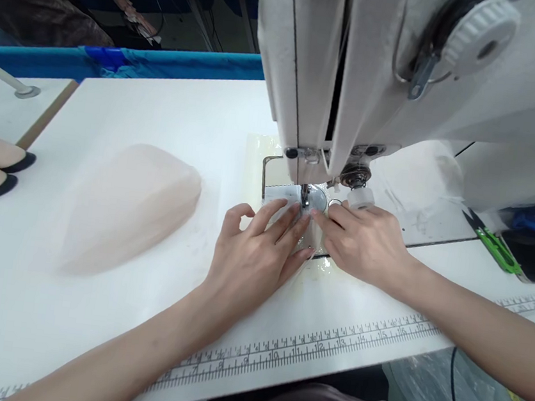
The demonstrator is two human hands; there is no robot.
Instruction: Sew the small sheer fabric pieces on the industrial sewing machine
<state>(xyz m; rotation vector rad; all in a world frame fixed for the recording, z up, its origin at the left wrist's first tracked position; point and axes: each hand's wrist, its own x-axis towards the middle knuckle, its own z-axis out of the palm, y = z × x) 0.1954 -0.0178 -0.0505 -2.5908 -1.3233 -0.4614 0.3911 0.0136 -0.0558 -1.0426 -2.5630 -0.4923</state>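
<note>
The left forearm (134, 349) slanted up from the lower left, bare, and ran through a gently bent left wrist (207, 303) into the left hand (262, 248), which lay palm down with its fingers fanned forward. Its little finger (235, 215) hooked inward, apart from the others; the left thumb (296, 263) angled out to the right, below the index finger. From the right edge came the bare right forearm (471, 320), leading into the right hand (366, 244), back uppermost. One of its digits reached towards the left fingertips, close to them, while other fingers were bent; whether they pinched was unclear.
</note>
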